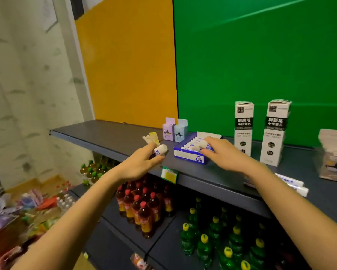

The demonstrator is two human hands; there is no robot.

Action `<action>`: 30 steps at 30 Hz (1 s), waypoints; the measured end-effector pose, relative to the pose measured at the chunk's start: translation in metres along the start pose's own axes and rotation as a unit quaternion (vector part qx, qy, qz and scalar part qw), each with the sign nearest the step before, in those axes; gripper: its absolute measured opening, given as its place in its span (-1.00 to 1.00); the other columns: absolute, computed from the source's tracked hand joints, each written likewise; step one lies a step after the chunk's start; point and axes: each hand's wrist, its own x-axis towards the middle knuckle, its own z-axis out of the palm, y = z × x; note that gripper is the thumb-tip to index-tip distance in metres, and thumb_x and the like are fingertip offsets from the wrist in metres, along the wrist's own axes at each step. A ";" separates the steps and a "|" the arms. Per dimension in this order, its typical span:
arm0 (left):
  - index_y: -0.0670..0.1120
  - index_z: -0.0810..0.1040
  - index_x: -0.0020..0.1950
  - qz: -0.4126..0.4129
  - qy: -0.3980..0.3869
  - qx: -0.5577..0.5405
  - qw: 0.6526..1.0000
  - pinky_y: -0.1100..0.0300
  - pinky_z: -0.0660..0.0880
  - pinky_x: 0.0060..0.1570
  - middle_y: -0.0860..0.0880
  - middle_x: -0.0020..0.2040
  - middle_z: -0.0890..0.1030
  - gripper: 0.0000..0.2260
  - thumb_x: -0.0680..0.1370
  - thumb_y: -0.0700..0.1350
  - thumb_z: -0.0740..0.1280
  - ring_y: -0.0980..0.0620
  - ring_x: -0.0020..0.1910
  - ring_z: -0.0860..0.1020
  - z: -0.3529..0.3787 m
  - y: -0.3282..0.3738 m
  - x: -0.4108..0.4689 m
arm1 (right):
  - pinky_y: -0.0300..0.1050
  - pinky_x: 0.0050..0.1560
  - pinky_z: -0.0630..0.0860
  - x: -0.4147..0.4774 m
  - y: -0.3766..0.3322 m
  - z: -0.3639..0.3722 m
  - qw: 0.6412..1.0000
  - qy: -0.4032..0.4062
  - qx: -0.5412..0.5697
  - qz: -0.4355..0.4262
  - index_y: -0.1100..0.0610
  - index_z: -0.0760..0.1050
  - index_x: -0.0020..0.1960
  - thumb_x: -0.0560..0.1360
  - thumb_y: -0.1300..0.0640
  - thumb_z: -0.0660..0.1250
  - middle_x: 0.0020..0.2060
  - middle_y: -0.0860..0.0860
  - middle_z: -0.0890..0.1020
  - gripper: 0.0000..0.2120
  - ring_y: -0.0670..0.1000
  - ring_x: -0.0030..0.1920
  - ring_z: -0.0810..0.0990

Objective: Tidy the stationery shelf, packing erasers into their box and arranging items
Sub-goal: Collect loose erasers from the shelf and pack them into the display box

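Erasers (160,149) (203,144) lie crosswise, pinched in each hand's fingers, right one over the blue box (189,156).

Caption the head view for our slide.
Left hand holds an eraser; right hand places another in the blue box.

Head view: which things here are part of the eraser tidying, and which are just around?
Job: blue eraser box; eraser in left hand; eraser in right hand; small card packs.
Around: tall white refill boxes; red-capped bottles; green bottles.
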 end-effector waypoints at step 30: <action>-0.24 0.38 0.13 0.210 -0.123 -0.005 0.970 0.18 0.36 -0.27 -0.23 -0.05 0.53 -0.74 0.58 -0.06 0.19 -0.04 -0.20 0.43 0.012 -0.088 0.266 | -0.06 -0.05 0.46 0.173 0.083 0.030 0.957 0.046 -0.185 0.219 0.14 0.56 0.10 0.48 0.07 0.32 0.03 0.10 0.63 -0.76 0.11 0.01 0.57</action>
